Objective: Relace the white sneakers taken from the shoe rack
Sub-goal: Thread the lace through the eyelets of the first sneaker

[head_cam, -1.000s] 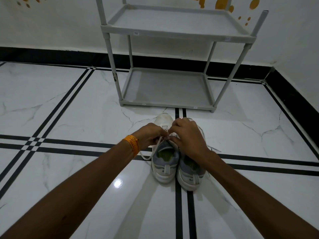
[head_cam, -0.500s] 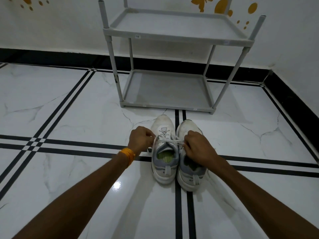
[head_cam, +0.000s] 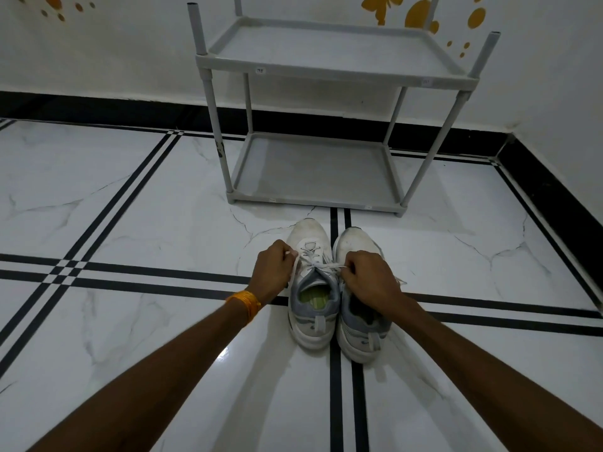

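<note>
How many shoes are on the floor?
2. The left sneaker sits between both hands, its lace being pulled. The right sneaker touches it, partly under the right hand.

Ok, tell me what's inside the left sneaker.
The left sneaker shows a yellow-green insole at the heel opening. Farther toward the toe, the tongue and laces cover the interior.

Only one view here, a head cam, wide-angle, so straight lines bow a bit near the edges. It looks forward and down from above the floor [head_cam: 137,203], with both forearms running in from the bottom corners. The sneakers [head_cam: 332,288] sit close, just below centre. Beyond them the rack [head_cam: 319,171] fills the upper middle, backed against the wall [head_cam: 130,53], which meets a side wall at the right edge.
</note>
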